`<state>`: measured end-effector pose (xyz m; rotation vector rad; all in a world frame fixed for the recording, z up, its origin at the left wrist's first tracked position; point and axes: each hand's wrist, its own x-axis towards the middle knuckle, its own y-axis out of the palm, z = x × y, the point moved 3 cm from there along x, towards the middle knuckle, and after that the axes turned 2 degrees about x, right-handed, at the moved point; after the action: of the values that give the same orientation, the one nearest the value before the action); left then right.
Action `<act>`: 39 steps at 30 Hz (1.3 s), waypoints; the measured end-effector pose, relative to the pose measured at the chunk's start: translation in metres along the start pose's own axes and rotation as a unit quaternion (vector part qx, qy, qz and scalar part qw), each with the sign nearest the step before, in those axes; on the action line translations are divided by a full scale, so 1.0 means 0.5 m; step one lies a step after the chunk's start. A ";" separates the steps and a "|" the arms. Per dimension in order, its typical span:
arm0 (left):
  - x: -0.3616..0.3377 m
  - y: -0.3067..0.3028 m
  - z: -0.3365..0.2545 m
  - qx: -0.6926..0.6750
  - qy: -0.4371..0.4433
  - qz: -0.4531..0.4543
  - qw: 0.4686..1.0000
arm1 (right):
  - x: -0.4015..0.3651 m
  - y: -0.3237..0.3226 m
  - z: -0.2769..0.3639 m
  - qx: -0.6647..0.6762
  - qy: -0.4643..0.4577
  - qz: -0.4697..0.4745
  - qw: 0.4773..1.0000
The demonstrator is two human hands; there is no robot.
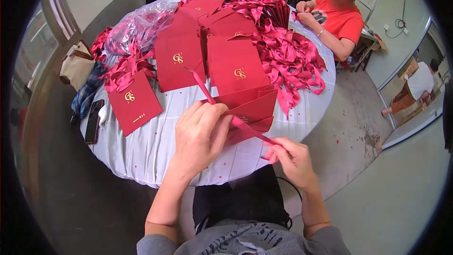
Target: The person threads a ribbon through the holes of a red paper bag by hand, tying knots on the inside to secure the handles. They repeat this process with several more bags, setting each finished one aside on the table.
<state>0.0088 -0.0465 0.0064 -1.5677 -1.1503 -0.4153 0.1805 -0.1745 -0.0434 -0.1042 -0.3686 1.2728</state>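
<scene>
My left hand (200, 127) is closed in a pinch on a pink ribbon (250, 130), whose narrow end sticks up past the knuckles. From there the ribbon runs slantwise down to my right hand (292, 160), which grips its other stretch between thumb and fingers. Just behind the ribbon, next to my left fingers, is a red paper bag (259, 106) with its opening showing, partly hidden by the hand. Flat to the left lies another red bag (134, 104) with a gold logo.
A round table (179, 118) under a white cloth carries stacked red bags (233, 61) and a heap of ribbons (295, 61). Clear plastic wrap (139, 28), a phone (94, 122) and a beige bag (76, 66) are at the left. A person in red (337, 19) sits across at the right.
</scene>
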 end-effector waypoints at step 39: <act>0.002 0.005 -0.016 0.016 0.019 -0.017 1.000 | 0.183 0.001 0.147 -0.111 -0.323 -0.089 0.936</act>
<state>0.0137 -0.0528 0.0085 -1.5074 -1.1513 -0.4449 0.1783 -0.0970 0.0448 0.1606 -1.0661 1.0567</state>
